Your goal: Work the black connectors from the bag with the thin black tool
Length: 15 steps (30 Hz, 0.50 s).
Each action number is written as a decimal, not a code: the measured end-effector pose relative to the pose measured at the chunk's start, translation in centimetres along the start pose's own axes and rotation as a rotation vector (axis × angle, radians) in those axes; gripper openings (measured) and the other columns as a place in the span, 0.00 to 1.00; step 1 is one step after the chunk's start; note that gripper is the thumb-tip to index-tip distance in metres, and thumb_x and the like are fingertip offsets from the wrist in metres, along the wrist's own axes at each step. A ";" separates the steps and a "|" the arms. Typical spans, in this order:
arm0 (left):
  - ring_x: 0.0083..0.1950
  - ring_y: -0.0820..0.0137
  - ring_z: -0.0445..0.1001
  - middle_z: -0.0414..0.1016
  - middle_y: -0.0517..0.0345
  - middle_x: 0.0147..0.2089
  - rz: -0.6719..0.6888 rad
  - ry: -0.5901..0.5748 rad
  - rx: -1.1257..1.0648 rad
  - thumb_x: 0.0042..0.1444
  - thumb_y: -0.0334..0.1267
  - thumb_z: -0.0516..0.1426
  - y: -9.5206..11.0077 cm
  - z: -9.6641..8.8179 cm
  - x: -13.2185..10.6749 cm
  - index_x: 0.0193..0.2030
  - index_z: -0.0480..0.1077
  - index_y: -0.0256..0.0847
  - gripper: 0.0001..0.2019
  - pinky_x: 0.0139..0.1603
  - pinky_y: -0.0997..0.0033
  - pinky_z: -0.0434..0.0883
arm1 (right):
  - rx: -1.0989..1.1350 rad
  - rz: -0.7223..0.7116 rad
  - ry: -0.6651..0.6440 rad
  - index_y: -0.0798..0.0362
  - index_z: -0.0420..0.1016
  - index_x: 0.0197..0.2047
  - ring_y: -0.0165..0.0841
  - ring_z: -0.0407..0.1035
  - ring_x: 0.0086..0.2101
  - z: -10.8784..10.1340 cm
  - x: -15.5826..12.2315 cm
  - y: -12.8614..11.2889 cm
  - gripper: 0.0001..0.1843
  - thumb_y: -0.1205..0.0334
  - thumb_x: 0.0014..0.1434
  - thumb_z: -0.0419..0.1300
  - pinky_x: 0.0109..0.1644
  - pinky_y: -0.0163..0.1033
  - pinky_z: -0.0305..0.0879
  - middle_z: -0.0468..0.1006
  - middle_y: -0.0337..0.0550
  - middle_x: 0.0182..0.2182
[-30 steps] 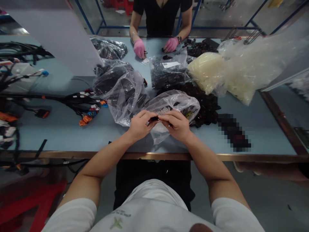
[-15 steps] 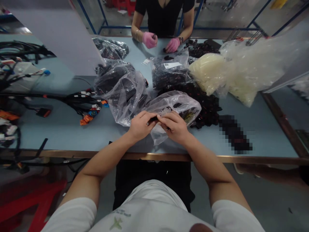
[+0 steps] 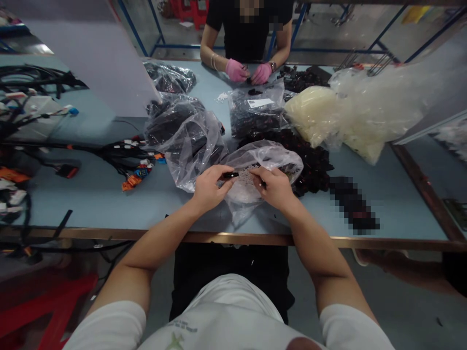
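My left hand (image 3: 208, 188) pinches a small black connector (image 3: 229, 175) just above the light blue table (image 3: 91, 194). My right hand (image 3: 274, 187) is closed beside it, a few centimetres to the right, with a small dark piece between its fingers that I cannot make out. Between and under both hands lies a clear plastic bag (image 3: 262, 160) holding small white parts (image 3: 248, 177). A heap of black connectors (image 3: 310, 160) lies just behind the bag.
Across the table a person in pink gloves (image 3: 248, 72) handles small black parts. Clear bags of black parts (image 3: 186, 131), a labelled bag (image 3: 255, 109) and bags of cream parts (image 3: 343, 112) cover the middle and right. Wire harnesses (image 3: 124, 155) lie on the left.
My hands have come apart: the left keeps the black connector, the right has drawn a little to the right. The person opposite has brought both gloved hands together.
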<state>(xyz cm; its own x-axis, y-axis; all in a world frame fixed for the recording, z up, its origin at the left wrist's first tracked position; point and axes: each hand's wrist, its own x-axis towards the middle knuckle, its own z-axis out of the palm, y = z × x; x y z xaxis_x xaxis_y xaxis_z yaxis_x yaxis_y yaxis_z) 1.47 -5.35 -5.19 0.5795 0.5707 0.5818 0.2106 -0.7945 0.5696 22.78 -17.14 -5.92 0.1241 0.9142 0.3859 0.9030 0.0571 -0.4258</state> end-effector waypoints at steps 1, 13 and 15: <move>0.39 0.71 0.83 0.86 0.56 0.43 -0.004 -0.001 -0.007 0.68 0.43 0.65 0.0 0.0 -0.1 0.52 0.79 0.42 0.10 0.41 0.73 0.80 | -0.065 0.033 -0.069 0.50 0.85 0.56 0.42 0.80 0.43 0.0 0.2 0.2 0.19 0.66 0.68 0.57 0.50 0.45 0.76 0.89 0.50 0.43; 0.33 0.75 0.83 0.87 0.58 0.38 0.121 0.009 -0.028 0.70 0.46 0.63 -0.3 0.6 -0.5 0.44 0.80 0.42 0.10 0.39 0.78 0.79 | -0.313 0.202 -0.563 0.46 0.83 0.62 0.48 0.80 0.51 0.1 1.6 -1.6 0.23 0.56 0.73 0.52 0.51 0.46 0.75 0.84 0.52 0.60; 0.33 0.74 0.83 0.87 0.58 0.37 0.084 0.006 -0.074 0.70 0.46 0.63 -0.1 0.5 -0.5 0.43 0.79 0.42 0.10 0.37 0.78 0.79 | -0.321 0.210 -0.567 0.45 0.81 0.64 0.49 0.80 0.51 0.3 1.6 -1.7 0.24 0.54 0.75 0.50 0.51 0.47 0.75 0.83 0.52 0.61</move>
<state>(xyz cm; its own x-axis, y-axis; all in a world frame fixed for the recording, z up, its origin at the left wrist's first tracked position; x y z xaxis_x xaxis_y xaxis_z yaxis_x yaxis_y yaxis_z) 1.55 -5.65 -5.81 0.5876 0.5041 0.6330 0.1028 -0.8224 0.5595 21.36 -15.69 -4.82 0.1546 0.9667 -0.2040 0.9713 -0.1865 -0.1474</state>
